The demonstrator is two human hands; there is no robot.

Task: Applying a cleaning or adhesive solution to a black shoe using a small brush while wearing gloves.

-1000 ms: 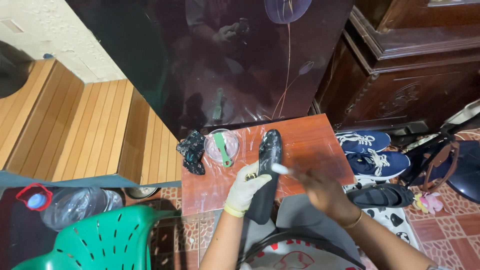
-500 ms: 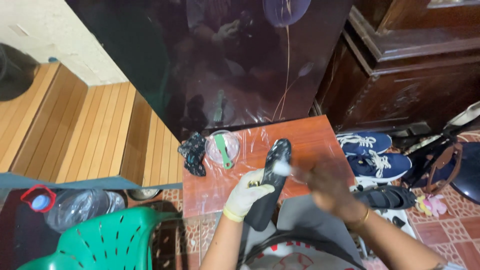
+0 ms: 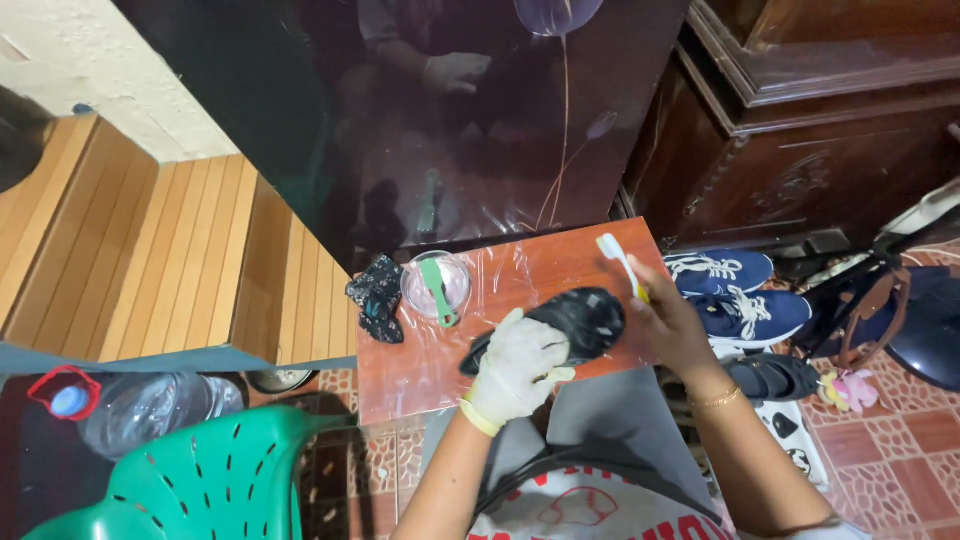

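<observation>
Mid-scrub, it seems: gloved left hand (image 3: 517, 365) fingers grip the black shoe (image 3: 560, 325) on the table (image 3: 420, 365); right hand (image 3: 668, 320) fingers clasp a toothbrush (image 3: 620, 262) lifted at one o'clock, bristles probably returning next.

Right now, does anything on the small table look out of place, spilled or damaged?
Nothing stands out. The left hand steadies a black shoe, the right hand holds a toothbrush, and the bowl sits upright, unspilled.

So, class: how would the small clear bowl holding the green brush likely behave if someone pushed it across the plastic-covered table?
The clear bowl looks thin and light, so it would probably slide easily on the glossy table. The green brush overhangs its rim, so a nudge might tip it out.
</observation>
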